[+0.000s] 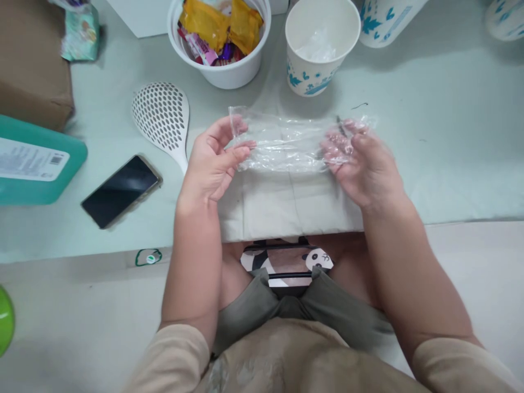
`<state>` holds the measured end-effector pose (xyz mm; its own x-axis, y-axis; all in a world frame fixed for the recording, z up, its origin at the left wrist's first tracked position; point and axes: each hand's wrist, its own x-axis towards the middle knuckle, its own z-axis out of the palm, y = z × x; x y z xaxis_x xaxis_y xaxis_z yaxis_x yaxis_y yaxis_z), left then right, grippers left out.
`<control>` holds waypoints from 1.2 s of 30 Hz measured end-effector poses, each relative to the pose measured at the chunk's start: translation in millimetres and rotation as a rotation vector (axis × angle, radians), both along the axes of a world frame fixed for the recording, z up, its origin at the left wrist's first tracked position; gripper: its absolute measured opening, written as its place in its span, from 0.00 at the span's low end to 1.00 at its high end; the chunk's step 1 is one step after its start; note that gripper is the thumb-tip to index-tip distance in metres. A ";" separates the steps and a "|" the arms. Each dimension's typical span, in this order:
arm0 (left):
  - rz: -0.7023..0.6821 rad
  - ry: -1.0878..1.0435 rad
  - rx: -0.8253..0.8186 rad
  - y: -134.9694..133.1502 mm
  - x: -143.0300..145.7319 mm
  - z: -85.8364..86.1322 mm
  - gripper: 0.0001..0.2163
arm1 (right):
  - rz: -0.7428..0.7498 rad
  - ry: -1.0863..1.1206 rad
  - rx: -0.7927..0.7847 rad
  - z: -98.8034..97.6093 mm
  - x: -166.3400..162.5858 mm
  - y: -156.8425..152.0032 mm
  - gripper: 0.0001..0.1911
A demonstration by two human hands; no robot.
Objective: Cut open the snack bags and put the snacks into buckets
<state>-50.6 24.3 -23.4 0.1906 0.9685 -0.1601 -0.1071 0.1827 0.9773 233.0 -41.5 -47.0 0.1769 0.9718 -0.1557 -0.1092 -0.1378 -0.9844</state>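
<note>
A clear plastic bag (289,143) is stretched flat between both hands over a folded beige cloth (286,199) at the table's front edge. My left hand (213,164) pinches the bag's left end between thumb and fingers. My right hand (360,161) holds the right end, with its fingertips seen through the plastic, apparently inside the bag's opening. Behind the bag stand a white bowl (223,68) with several yellow and pink wrapped snacks and a paper cup (316,46) with blue print holding crumpled clear plastic.
A white perforated spoon (164,117) and a black phone (120,191) lie left of my hands. A teal container (35,166) and a brown box (30,65) stand at far left. More blue-printed cups (385,19) are at the back right. A green object (5,322) sits low left.
</note>
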 end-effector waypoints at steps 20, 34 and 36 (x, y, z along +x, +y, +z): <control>0.268 0.193 -0.047 -6.7 26.9 7.6 0.27 | -0.040 -0.129 -0.049 10.9 -29.1 -4.9 0.15; 0.262 0.147 -0.015 -9.6 33.3 -4.1 0.28 | 0.004 0.002 -0.124 2.6 -28.9 -5.4 0.27; 0.268 0.161 -0.003 -7.7 31.0 -9.3 0.30 | 0.003 -0.020 -0.074 2.1 -29.0 -5.2 0.26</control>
